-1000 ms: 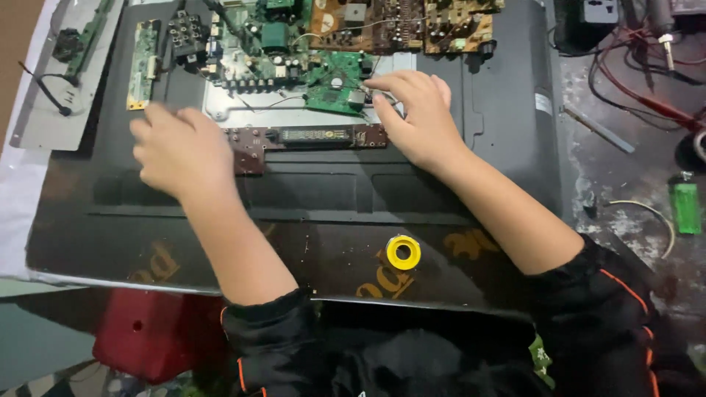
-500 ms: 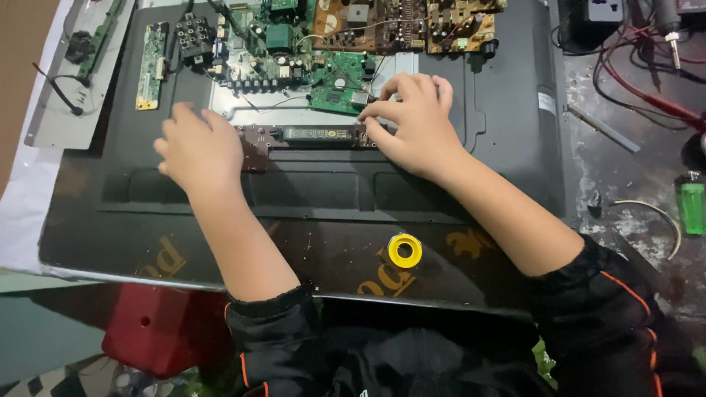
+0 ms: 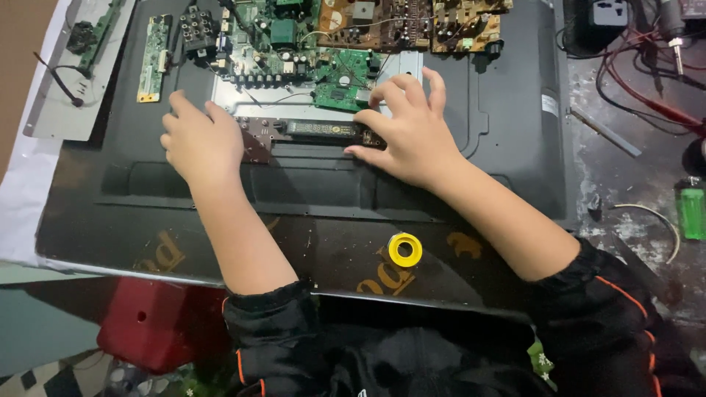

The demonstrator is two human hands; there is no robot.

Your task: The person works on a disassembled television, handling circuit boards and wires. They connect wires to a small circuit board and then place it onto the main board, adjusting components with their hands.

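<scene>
Head view: narrow brown board strip (image 3: 309,132) lies long axis 9-to-3 on black panel (image 3: 471,110). Left hand (image 3: 200,143) flat, fingers together, on 9 end; right hand (image 3: 412,132) fingers spread, pressing 3 end. Both equally near.

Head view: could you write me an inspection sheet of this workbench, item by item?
Surface: large black panel lying flat on a stained bench.
Job's things: narrow brown board lies across the panel; left hand rests on one end, right hand on the other.
Clutter: yellow tape roll, green lighter, green circuit boards.
Hands: both bare, fingers spread, gripping nothing.
Cables: red and black wires at the bench's far right.
Surroundings: red stool below the panel.
</scene>
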